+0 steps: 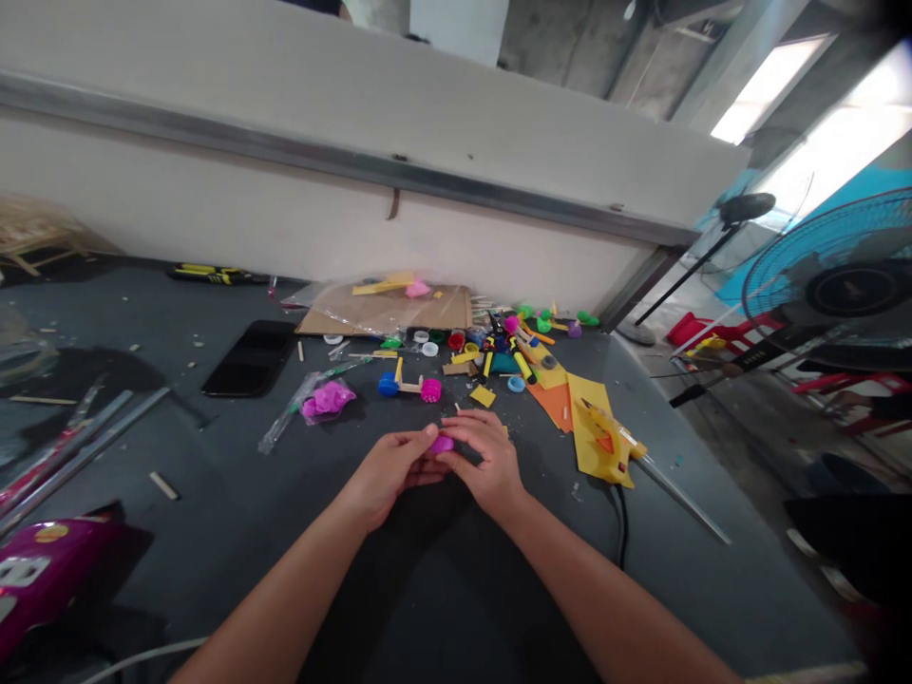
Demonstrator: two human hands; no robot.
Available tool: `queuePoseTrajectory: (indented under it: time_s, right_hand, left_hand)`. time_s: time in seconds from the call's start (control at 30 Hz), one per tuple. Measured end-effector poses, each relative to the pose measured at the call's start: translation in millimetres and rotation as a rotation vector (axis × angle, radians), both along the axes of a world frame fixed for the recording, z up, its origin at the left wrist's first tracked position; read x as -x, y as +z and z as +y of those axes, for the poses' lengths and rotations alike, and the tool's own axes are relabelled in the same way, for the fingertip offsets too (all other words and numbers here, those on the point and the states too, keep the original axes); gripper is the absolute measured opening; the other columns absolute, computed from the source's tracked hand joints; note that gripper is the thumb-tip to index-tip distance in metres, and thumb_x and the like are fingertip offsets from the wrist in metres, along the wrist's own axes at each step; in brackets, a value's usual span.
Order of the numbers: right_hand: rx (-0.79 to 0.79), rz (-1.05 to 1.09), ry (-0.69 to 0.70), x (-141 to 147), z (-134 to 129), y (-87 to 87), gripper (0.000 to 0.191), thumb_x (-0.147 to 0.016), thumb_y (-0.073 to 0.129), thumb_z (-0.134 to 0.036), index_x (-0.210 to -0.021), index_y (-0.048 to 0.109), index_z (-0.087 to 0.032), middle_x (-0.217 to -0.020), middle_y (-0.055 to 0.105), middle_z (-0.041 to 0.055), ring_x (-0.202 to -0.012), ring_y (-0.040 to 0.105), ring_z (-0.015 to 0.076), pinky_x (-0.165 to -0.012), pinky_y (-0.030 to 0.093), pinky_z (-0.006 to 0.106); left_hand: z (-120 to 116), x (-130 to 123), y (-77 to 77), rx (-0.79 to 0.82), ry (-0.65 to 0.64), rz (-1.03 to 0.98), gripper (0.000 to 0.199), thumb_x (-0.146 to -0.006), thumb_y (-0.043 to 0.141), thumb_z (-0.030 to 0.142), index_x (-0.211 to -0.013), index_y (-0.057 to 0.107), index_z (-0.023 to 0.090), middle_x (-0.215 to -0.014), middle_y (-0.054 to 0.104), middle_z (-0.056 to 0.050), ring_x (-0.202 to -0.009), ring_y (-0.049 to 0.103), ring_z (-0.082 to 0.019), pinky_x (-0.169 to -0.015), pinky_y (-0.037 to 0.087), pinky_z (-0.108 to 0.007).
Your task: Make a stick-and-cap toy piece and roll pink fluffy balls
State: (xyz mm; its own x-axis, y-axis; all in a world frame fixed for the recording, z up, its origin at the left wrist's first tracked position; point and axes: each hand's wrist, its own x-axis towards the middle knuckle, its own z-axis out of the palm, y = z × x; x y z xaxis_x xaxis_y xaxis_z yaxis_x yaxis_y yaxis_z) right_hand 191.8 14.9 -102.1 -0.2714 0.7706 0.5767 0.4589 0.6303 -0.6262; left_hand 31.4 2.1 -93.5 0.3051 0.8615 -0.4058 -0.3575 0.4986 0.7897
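A craft workshop; a hot glue gun [602, 439] and bottle caps [429, 349] litter the workbench [214, 532].

No lettering, label, brand or number can be read in this view. A white patch and a small yellow patch are seen on the glossy magenta casing [49, 579] at lower left, but any markings there are too blurred to be made out.

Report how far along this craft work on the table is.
Done: a small wooden-stick frame with blue and pink ends looks assembled. In hand: the left hand and right hand pinch a small pink piece. Left: loose bottle caps and a yellow glue gun lie apart, seemingly unused for now.
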Motion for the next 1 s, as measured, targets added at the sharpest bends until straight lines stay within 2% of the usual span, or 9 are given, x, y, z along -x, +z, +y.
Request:
queuePoseTrajectory:
  time_s: [0.23, 0.43, 0.6, 0.73, 0.9, 1.0]
  right_hand:
    - [0.013, 0.025, 0.000, -1.8, 0.7, 0.6, 0.026, -0.075, 0.069, -0.029, -0.100, 0.067, -0.026, -0.100, 0.069, 0.0025, -0.103, 0.056, 0.0212, -0.092, 0.045, 0.040]
    - [-0.001, 0.054, -0.008, -2.4, 1.2, 1.5, 0.017, -0.076, 0.068, -0.026, -0.094, 0.069, -0.028, -0.095, 0.071, 0.0013, -0.102, 0.057, 0.0210, -0.091, 0.045, 0.040]
    - [0.013, 0.048, 0.010, -1.6, -0.5, 4.9, 0.025, -0.073, 0.070, -0.028, -0.098, 0.068, -0.026, -0.098, 0.070, 0.0023, -0.103, 0.057, 0.0210, -0.092, 0.045, 0.039]
    - [0.025, 0.031, 0.007, -1.0, -0.4, 4.9, 0.020, -0.077, 0.066, -0.028, -0.097, 0.068, -0.028, -0.098, 0.070, 0.0017, -0.103, 0.057, 0.0211, -0.092, 0.045, 0.041]
    - [0.072, 0.049, 0.014, -0.9, -1.5, 3.1, 0.022, -0.078, 0.065, -0.026, -0.099, 0.066, -0.027, -0.100, 0.069, 0.0028, -0.103, 0.057, 0.0213, -0.092, 0.045, 0.040]
    - [0.139, 0.108, -0.031, -1.2, -2.7, 1.9, 0.021, -0.079, 0.063, -0.027, -0.099, 0.065, -0.026, -0.095, 0.068, 0.0036, -0.095, 0.060, 0.0200, -0.086, 0.047, 0.037]
  left_hand:
    - [2.0, 2.1, -1.0, -0.022, 0.000, -0.008, 0.022, -0.072, 0.070, 0.033, -0.081, 0.070, 0.013, -0.073, 0.070, -0.005, -0.067, 0.063, -0.011, -0.072, 0.052, -0.025]
    - [2.5, 2.0, -0.2, -0.010, 0.000, -0.001, 0.027, -0.073, 0.069, 0.037, -0.080, 0.070, 0.011, -0.072, 0.071, -0.008, -0.068, 0.064, -0.014, -0.073, 0.052, -0.027]
    - [1.9, 2.1, -0.7, -0.003, 0.015, -0.032, 0.022, -0.070, 0.071, 0.034, -0.078, 0.070, 0.013, -0.071, 0.070, -0.005, -0.066, 0.063, -0.012, -0.071, 0.052, -0.025]
    - [1.2, 1.9, -0.4, -0.012, -0.001, -0.030, 0.024, -0.071, 0.071, 0.035, -0.081, 0.070, 0.013, -0.074, 0.071, -0.006, -0.069, 0.063, -0.013, -0.073, 0.051, -0.026]
    - [1.2, 2.4, 0.4, -0.030, 0.000, -0.009, 0.023, -0.068, 0.072, 0.033, -0.081, 0.071, 0.015, -0.075, 0.071, -0.005, -0.070, 0.063, -0.013, -0.074, 0.050, -0.027]
    - [1.6, 2.5, 0.6, -0.034, 0.033, 0.026, 0.022, -0.067, 0.073, 0.033, -0.081, 0.072, 0.015, -0.074, 0.071, -0.005, -0.071, 0.063, -0.013, -0.075, 0.050, -0.027]
